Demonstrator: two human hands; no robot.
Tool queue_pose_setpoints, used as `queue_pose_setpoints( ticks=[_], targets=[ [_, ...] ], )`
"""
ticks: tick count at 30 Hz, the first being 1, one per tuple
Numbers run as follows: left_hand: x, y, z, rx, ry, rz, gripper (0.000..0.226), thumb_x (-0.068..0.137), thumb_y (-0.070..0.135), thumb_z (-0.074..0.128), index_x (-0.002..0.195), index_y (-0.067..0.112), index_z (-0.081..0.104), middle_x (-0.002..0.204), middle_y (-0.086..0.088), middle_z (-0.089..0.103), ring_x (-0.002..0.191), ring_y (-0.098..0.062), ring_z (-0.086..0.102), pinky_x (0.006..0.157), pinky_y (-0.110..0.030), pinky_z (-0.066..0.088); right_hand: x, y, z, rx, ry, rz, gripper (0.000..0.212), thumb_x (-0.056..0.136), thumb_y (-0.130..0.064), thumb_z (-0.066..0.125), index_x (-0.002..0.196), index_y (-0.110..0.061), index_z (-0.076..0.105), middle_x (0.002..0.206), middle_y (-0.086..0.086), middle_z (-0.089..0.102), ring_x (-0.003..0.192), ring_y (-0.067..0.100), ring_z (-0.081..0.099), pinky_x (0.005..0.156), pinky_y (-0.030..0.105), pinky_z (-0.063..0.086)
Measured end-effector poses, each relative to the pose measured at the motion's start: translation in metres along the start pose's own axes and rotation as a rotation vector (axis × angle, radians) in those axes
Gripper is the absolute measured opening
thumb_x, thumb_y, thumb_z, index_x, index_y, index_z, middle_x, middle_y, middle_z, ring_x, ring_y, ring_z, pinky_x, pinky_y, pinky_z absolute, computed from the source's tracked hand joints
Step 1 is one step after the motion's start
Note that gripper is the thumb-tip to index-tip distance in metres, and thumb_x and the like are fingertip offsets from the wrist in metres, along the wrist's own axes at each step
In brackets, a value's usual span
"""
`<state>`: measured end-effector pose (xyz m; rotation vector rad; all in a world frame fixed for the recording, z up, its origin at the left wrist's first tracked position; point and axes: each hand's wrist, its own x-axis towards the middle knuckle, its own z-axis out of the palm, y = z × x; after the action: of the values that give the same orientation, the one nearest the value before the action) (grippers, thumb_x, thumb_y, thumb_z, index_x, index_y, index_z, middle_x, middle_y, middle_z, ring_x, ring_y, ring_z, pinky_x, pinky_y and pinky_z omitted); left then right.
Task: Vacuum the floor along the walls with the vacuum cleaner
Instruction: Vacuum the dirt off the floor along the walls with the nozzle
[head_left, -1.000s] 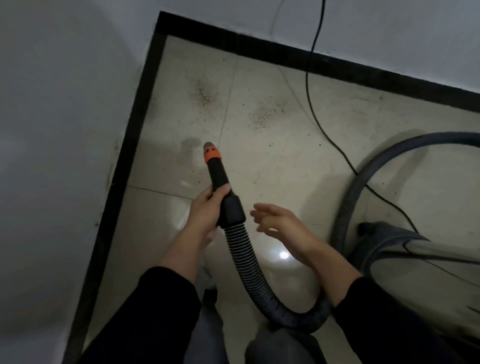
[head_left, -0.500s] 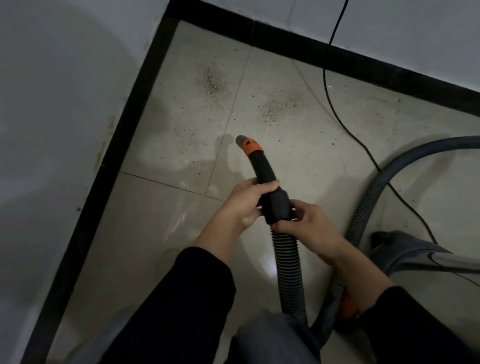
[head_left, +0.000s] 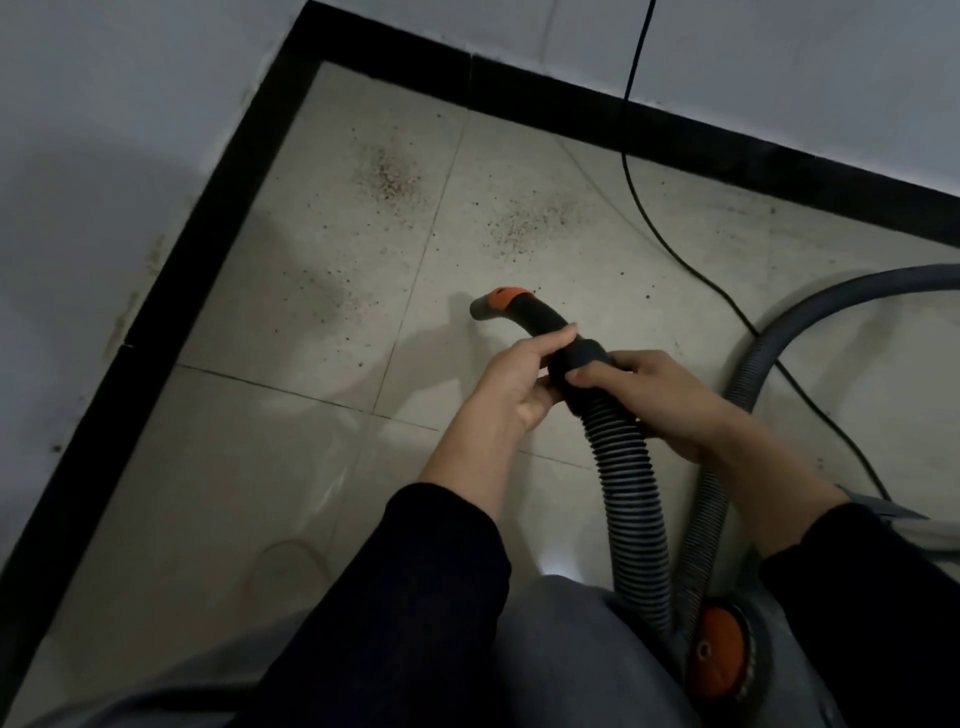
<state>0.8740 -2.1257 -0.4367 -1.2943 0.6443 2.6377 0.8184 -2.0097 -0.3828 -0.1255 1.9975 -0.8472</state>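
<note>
Left hand (head_left: 519, 382) is wrapped round the black hose handle (head_left: 543, 319), fingers curled over the top, just ahead of the cuff (head_left: 589, 356). Right hand (head_left: 665, 400) sits directly behind it, touching the left, and grips the cuff where the ribbed hose (head_left: 628, 499) starts. Its thumb lies on the cuff. Both hands are clamped on the same piece. Black sleeves (head_left: 415, 597) on both arms.

Ahead of the left hand the handle curves over to an orange ring (head_left: 506, 297) and a grey nozzle tip (head_left: 480, 310), aimed toward the corner. The tip's shadow falls on the tile just beyond it. Can't tell whether the tip touches the floor (head_left: 249, 493).

Behind the right hand the ribbed hose drops toward the person and reaches the vacuum cleaner (head_left: 714, 652). An orange part of it shows under the right forearm, beside a grey trouser knee (head_left: 566, 654). A second grey hose run (head_left: 831, 304) rises next to it and arcs off right of the right hand.

A thin black power cord (head_left: 670, 244) comes down the far wall (head_left: 779, 62), runs over the floor right of the hands and crosses that grey run.

Farther ahead there is a grit patch (head_left: 387, 174) ahead-left of the tip and a second grit patch (head_left: 530, 223) straight beyond it, with loose specks between. Black baseboard (head_left: 171, 312) edges the floor under the left wall (head_left: 93, 130) and the far wall.
</note>
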Motion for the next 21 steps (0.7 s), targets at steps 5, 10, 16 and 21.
queue_pose_setpoints(
  ticks=[5, 10, 16, 21],
  targets=[
    [-0.002, -0.017, 0.013, -0.02, -0.004, -0.016, 0.04, 0.088, 0.009, 0.069, 0.122, -0.006, 0.056, 0.101, -0.015, 0.064, 0.088, -0.028, 0.065, 0.06, -0.033, 0.061, -0.01, 0.009, -0.013, -0.012, 0.018, 0.016, 0.023, 0.085, -0.03, 0.069, 0.097, -0.01, 0.067, 0.083, 0.008, 0.072, 0.069, 0.016, 0.068, 0.065, 0.031, 0.056],
    [-0.01, -0.037, 0.016, -0.04, -0.021, -0.048, 0.026, 0.088, 0.007, 0.069, 0.11, -0.002, 0.058, 0.101, -0.017, 0.063, 0.087, -0.029, 0.065, 0.058, -0.034, 0.061, -0.025, 0.022, -0.019, -0.029, 0.003, 0.043, 0.02, 0.085, -0.028, 0.069, 0.093, -0.01, 0.066, 0.085, 0.013, 0.071, 0.071, 0.024, 0.068, 0.079, 0.045, 0.057],
    [-0.016, -0.045, 0.011, -0.009, -0.024, -0.061, 0.011, 0.089, 0.002, 0.066, 0.097, 0.001, 0.059, 0.092, -0.015, 0.063, 0.082, -0.027, 0.064, 0.058, -0.035, 0.059, -0.034, 0.03, -0.014, -0.053, 0.035, 0.037, 0.02, 0.083, -0.027, 0.071, 0.089, -0.009, 0.067, 0.078, 0.011, 0.07, 0.067, 0.024, 0.067, 0.078, 0.048, 0.057],
    [-0.015, -0.044, 0.004, 0.013, -0.032, -0.039, 0.014, 0.088, 0.001, 0.065, 0.101, 0.002, 0.058, 0.093, -0.015, 0.062, 0.082, -0.025, 0.064, 0.063, -0.033, 0.06, -0.035, 0.03, -0.011, -0.045, 0.021, 0.03, 0.016, 0.084, -0.026, 0.071, 0.087, -0.01, 0.066, 0.073, 0.007, 0.068, 0.061, 0.019, 0.065, 0.068, 0.038, 0.058]
  ],
)
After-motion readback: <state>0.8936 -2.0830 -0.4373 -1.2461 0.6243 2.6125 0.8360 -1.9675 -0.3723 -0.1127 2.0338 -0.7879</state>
